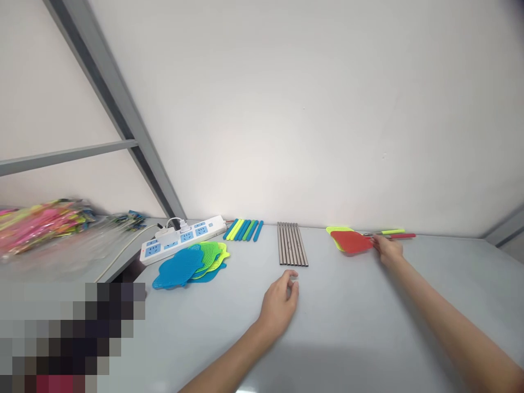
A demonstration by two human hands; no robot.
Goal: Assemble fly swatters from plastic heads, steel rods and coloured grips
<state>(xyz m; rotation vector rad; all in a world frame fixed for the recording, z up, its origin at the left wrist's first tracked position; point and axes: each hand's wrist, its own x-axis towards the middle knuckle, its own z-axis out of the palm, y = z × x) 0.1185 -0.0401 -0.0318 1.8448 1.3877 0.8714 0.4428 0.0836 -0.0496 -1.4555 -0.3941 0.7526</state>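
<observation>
My right hand (388,251) is closed around the neck of a red fly swatter (351,242), at the right of the table near the wall. A yellow-green fly swatter (339,229) lies partly hidden beneath it. My left hand (280,303) rests just in front of a row of metal tubes (292,245), its fingers loosely curled, thumb apart and nothing held. Farther left are several blue, green and yellow plastic handles (244,230) in a row. Loose swatter heads in blue (179,267), green (210,254) and yellow overlap in a pile at left.
A white power strip (176,240) with plugs and a cable lies behind the swatter heads. Bagged colourful items (49,226) lie on a neighbouring surface at far left. A white wall (286,109) bounds the grey table (327,316). The lower left is pixelated.
</observation>
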